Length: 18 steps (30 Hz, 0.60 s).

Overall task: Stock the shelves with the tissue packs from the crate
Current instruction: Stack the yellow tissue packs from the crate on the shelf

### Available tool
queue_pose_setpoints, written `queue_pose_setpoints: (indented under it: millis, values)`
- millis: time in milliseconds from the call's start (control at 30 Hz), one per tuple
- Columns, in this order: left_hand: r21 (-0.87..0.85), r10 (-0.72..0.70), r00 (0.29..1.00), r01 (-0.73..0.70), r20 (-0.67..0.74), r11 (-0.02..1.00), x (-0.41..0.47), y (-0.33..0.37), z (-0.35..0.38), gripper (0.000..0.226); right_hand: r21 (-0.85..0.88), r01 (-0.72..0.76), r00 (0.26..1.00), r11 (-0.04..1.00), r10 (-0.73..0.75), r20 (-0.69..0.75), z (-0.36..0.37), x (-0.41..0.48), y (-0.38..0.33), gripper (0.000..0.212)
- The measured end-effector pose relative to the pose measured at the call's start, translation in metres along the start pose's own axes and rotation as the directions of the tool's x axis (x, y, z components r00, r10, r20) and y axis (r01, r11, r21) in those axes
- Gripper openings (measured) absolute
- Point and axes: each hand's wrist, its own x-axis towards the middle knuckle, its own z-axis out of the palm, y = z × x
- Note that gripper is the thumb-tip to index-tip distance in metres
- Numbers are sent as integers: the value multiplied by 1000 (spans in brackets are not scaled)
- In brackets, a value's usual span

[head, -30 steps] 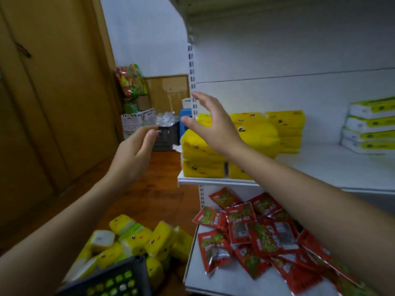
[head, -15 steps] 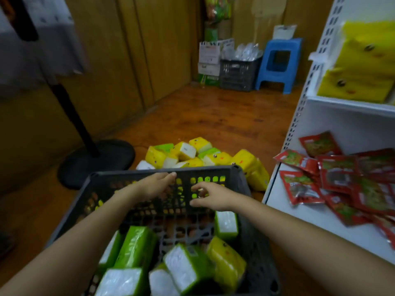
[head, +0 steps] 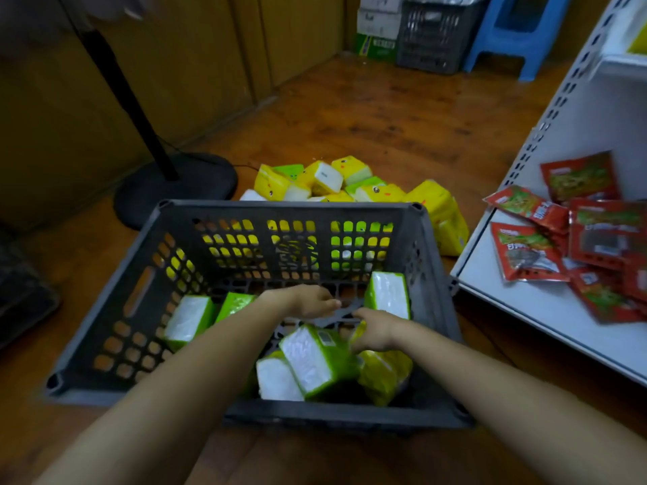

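Tissue packs (head: 315, 362), seemingly glossy blocks, in latticed crate (head: 290, 205)

Wooden floor (head: 385, 110): grey crate (head: 290, 205), tissue pack pile (head: 350, 183), fan base (head: 182, 183); shelf (head: 525, 302): red sachets (head: 591, 239)

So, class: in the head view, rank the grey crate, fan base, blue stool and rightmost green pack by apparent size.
1. Grey crate
2. Fan base, blue stool: alike; stool cropped, farther
3. Rightmost green pack
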Motion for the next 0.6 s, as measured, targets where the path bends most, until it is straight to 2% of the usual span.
queue_pose_setpoints:
  millis: [100,200,300,367,433,600]
  values:
    - [55,2,999,-5,54,998,14,10,9,49,-10,-46,999,999,46,21,5,-1,-3,86]
    - [78,30,994,-38,104,996,28,23,15,52,62,-113,993,992,110,46,7,-2,-1,103]
    - [53,55,989,-63,137,997,40,32,18,51,241,-171,985,955,166,40,10,3,3,121]
    - [43,48,984,-56,169,997,47,32,22,54,390,-184,981,902,192,18,9,3,6,122]
    - [56,48,980,-60,195,997,53,31,26,56,445,-149,980,883,192,-52,6,-5,9,118]
    - [97,28,974,-51,226,994,60,27,38,59,524,44,945,851,135,-299,-4,-22,12,116]
